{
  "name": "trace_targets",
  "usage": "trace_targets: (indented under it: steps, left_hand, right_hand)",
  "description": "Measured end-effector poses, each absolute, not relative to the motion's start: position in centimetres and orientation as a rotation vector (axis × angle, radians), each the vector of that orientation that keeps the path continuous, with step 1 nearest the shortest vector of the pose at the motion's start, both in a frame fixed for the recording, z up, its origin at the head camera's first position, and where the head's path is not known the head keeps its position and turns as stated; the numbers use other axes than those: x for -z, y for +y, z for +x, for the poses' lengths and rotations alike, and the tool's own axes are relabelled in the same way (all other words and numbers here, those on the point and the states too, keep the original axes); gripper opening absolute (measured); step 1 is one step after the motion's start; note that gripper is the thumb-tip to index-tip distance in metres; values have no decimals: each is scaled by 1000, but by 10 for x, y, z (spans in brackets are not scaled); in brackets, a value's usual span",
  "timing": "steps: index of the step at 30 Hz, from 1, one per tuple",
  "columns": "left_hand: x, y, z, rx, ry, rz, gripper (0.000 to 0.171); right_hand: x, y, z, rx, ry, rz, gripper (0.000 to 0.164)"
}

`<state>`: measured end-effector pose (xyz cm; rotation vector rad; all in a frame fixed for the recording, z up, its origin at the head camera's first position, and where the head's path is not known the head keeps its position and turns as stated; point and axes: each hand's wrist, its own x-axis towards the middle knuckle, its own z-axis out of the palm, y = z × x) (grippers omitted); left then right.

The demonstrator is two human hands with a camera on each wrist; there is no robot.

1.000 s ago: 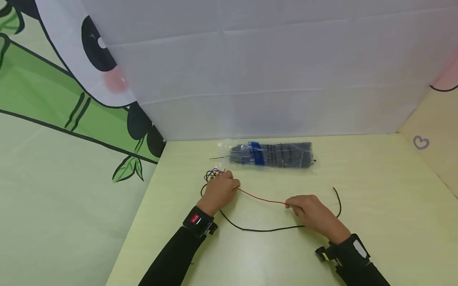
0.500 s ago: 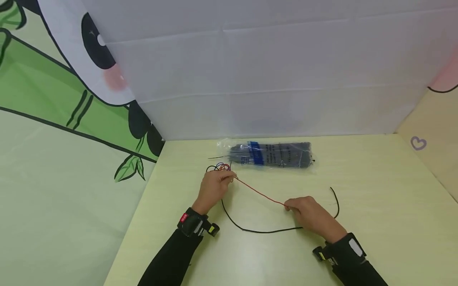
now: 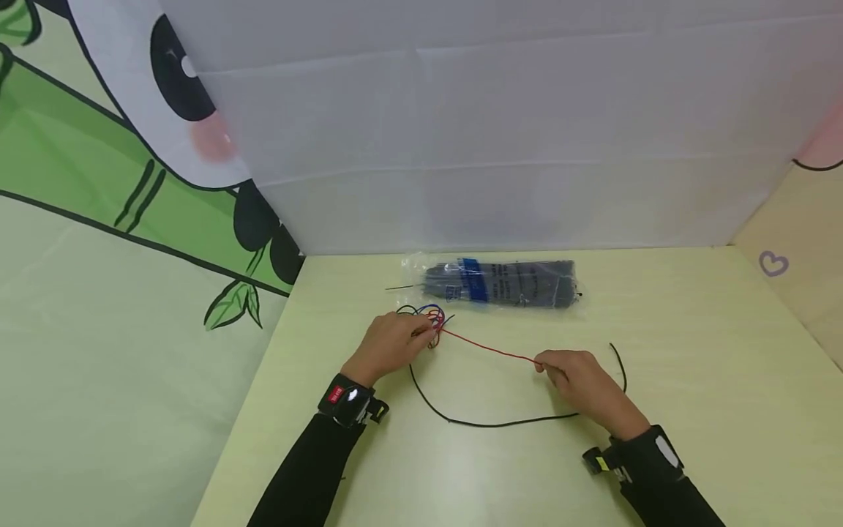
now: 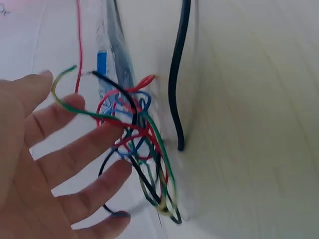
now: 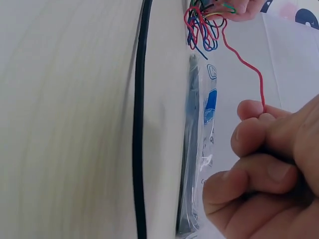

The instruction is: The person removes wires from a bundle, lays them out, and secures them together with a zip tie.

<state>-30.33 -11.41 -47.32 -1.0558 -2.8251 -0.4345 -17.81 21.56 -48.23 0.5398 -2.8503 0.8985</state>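
My right hand [image 3: 582, 380] pinches the end of a red wire [image 3: 490, 349] between thumb and fingertips; the other fingers curl in, as the right wrist view shows. The wire slopes left to a loose tangle of thin red, blue, green and black wires [image 4: 144, 130]. At that tangle, my left hand [image 3: 388, 342] has its fingers spread and lightly bent, with the thumb apart from them and fingertips against the loops. A green-and-yellow wire end [image 4: 82, 112] passes across the index and middle fingers in the left wrist view.
A thick black cable [image 3: 487, 425] curves over the pale tabletop [image 3: 500, 476], running below both hands. Behind the tangle, a clear plastic bag [image 3: 527, 284] with dark grey contents and a blue band lies near the white back wall [image 3: 500, 146].
The tangle has come further into view on the right of my left hand, whose fingers have loosened around it. My right hand still pinches the red wire, slightly further right and higher.
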Motion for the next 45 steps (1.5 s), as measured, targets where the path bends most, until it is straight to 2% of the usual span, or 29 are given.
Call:
trace_targets:
  steps: [3, 6, 7, 10, 12, 18, 20, 27, 35, 42, 45]
  left_hand:
    - [476, -107, -306, 279, -2779, -967, 26]
    - [480, -105, -307, 141, -2800, -867, 12]
    - [482, -105, -307, 113, -2814, -832, 14]
    - [485, -109, -307, 72, -2840, -763, 36]
    - [486, -111, -308, 82, -2826, -764, 44]
    - [483, -112, -309, 97, -2812, -766, 51]
    - [483, -114, -309, 77, -2817, -716, 48]
    - [482, -118, -310, 18, -2795, -545, 21]
    - [477, -126, -313, -13, -2856, -410, 13]
    - [475, -129, -313, 117, -2867, -540, 17]
    - [476, -129, -312, 114, -2809, -559, 9]
  right_hand:
    - [482, 214, -178, -909, -2829, 556, 26]
    - [480, 213, -178, -938, -2821, 575, 26]
    - [480, 213, -177, -953, -2818, 577, 27]
    - [478, 215, -176, -964, -2816, 582, 27]
    - [477, 217, -175, -959, -2813, 585, 28]
    - [477, 224, -170, -948, -2811, 595, 25]
    - [478, 228, -169, -959, -2810, 587, 25]
    - [477, 239, -161, -1022, -2794, 583, 27]
    - [483, 241, -157, -1087, -2806, 613, 25]
    - [486, 241, -159, -1047, -2754, 621, 28]
    - [489, 240, -161, -1025, -2754, 620, 28]
